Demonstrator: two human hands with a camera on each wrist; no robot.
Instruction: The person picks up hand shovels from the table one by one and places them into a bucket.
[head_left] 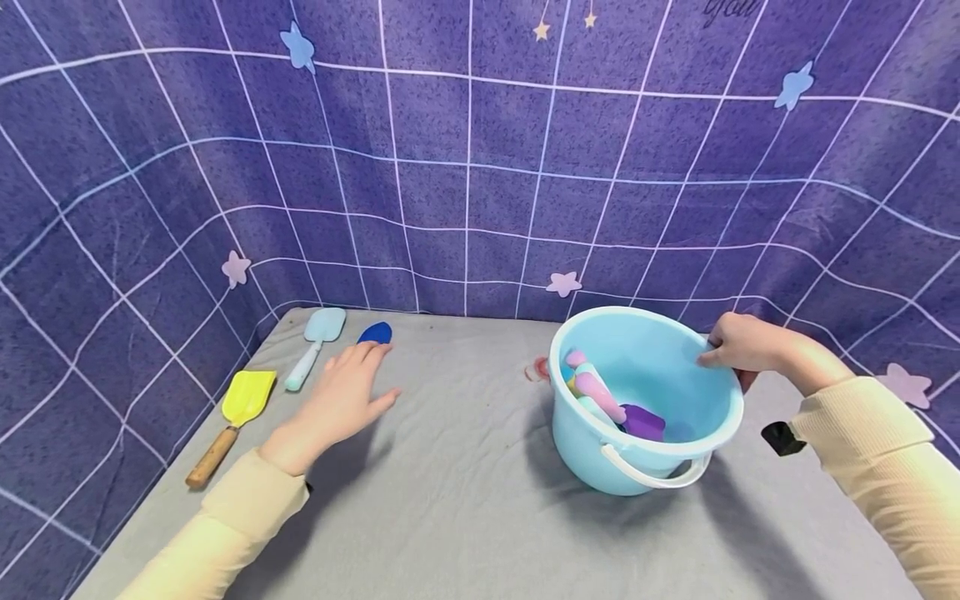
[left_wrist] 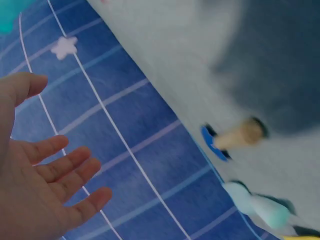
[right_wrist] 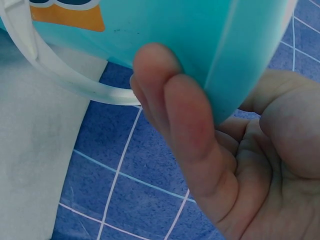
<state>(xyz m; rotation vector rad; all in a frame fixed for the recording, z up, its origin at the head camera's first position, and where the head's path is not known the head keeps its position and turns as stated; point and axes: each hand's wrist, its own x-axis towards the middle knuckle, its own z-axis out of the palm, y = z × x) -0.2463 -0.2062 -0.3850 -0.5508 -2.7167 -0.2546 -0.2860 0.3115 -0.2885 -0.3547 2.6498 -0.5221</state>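
My right hand [head_left: 746, 346] grips the far right rim of a light blue bucket [head_left: 607, 454], thumb inside and fingers outside. In the right wrist view, curled fingers [right_wrist: 190, 115] press the bucket wall [right_wrist: 165, 30] beside its white handle [right_wrist: 75, 85]. Inside lie a purple piece [head_left: 642, 422] and pink and pale blue toy parts [head_left: 596, 393]; their kinds are unclear. My left hand [head_left: 333, 400] holds nothing, fingers loosely spread. It is nearest to a blue toy shovel [head_left: 377, 332], whose wooden handle [left_wrist: 240, 135] shows in the left wrist view.
Left of that hand lie a light blue shovel [head_left: 324, 327] and a yellow shovel [head_left: 246, 398] with a wooden handle. A grey cloth [head_left: 465, 500] covers the surface. Purple gridded fabric [head_left: 465, 200] with stars hangs behind and at both sides.
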